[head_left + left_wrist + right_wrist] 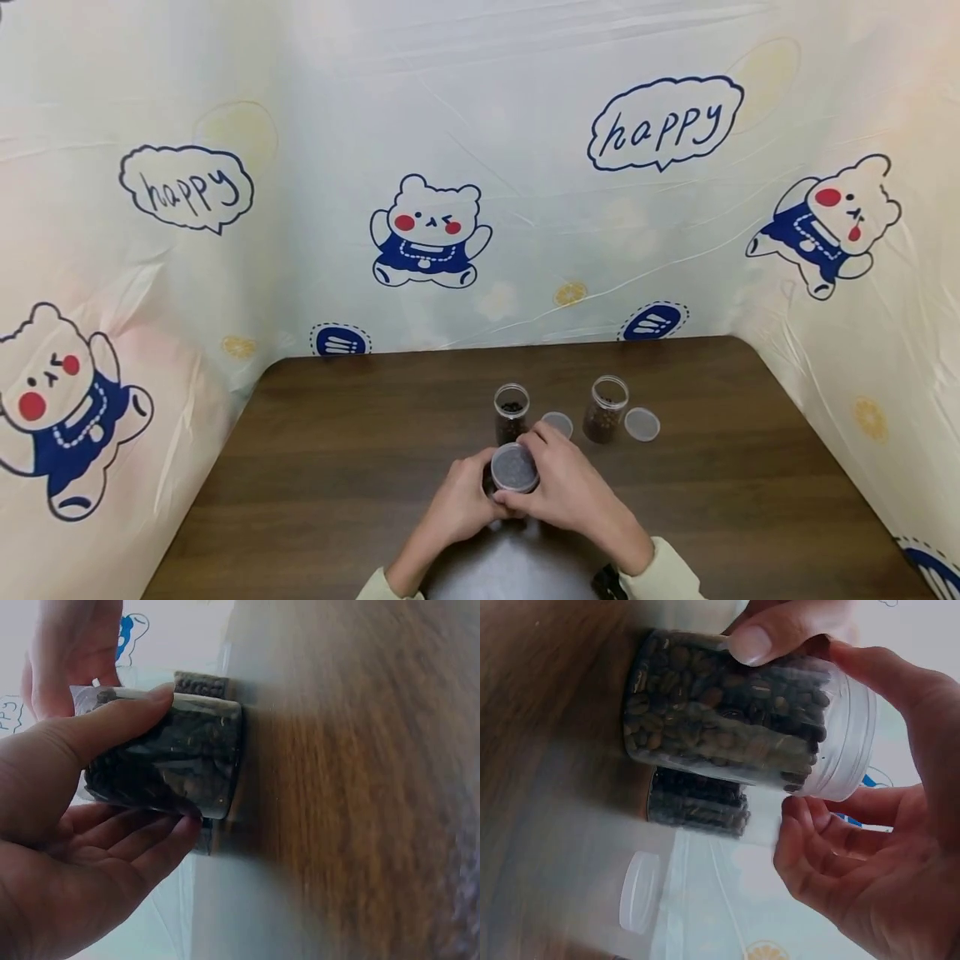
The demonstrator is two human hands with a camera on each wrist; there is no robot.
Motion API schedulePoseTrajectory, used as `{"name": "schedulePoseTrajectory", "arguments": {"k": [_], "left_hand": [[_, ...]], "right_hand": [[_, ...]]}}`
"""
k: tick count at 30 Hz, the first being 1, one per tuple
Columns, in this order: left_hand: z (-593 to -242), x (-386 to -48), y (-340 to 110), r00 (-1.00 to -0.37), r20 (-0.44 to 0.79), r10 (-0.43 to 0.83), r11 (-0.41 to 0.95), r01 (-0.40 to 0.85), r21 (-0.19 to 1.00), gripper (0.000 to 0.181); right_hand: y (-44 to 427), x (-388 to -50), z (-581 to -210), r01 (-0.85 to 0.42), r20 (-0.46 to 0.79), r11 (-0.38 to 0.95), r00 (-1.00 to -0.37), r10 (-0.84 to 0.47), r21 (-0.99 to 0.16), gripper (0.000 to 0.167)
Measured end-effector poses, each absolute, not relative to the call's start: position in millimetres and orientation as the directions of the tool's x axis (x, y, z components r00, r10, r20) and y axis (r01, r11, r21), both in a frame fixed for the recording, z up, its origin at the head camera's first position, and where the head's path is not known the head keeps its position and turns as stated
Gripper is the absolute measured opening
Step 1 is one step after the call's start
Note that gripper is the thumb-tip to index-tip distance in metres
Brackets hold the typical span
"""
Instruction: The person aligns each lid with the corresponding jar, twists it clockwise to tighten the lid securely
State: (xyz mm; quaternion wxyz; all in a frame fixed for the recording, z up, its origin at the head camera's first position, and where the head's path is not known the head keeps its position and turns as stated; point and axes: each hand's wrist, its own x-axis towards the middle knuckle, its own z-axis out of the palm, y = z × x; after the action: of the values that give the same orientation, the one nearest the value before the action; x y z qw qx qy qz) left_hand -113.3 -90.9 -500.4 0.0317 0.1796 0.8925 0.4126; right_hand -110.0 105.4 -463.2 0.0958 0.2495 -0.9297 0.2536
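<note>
Coffee-bean jar [720, 712], clear, upright at the near middle of the table; whether its base touches the wood, cannot tell. Left hand [463, 502] grips the body, thumb and fingers around it. Right hand [568, 483] curls around the rim of the frosted lid [513, 468] on top. Just beyond: open jar of dark beans [512, 427]. Farther right: open jar of brown contents [604, 417]. Loose lids: middle disc [557, 422], right disc [642, 424]. Far side: bear-print curtain [540, 108].

Bean jar [727, 712] in both grips!
Right hand [900, 862] round its lid [857, 735], left hand [791, 630] holding the body; second jar [696, 802], loose lid [639, 892] nearby.
</note>
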Motion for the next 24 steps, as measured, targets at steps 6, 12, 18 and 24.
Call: {"name": "schedulePoseTrajectory", "arguments": {"k": [6,12,18,24], "left_hand": [[-500.8,-112.6,-93.3,-0.933,0.049,0.356,0.588,0.264,0.765,0.074],[-500.3,-114.2,-94.5,-0.932,0.022,0.362,0.588,0.246,0.771,0.073],[-499.5,-115.7,-94.8,-0.933,-0.013,0.359,0.589,0.216,0.779,0.069],[-497.9,-117.8,-96.5,-0.932,-0.005,0.364,0.562,0.215,0.799,0.070]], "right_hand": [[110.1,-108.9,-463.1,-0.423,0.181,0.695,-0.900,-0.396,-0.581,0.069],[117.2,-111.5,-467.2,-0.434,0.179,0.648,-0.888,-0.423,-0.626,0.068],[123.7,-111.2,-471.5,-0.416,0.154,0.624,-0.890,-0.430,-0.661,0.066],[122.4,-111.7,-470.8,-0.411,0.159,0.612,-0.892,-0.423,-0.676,0.067]]}}
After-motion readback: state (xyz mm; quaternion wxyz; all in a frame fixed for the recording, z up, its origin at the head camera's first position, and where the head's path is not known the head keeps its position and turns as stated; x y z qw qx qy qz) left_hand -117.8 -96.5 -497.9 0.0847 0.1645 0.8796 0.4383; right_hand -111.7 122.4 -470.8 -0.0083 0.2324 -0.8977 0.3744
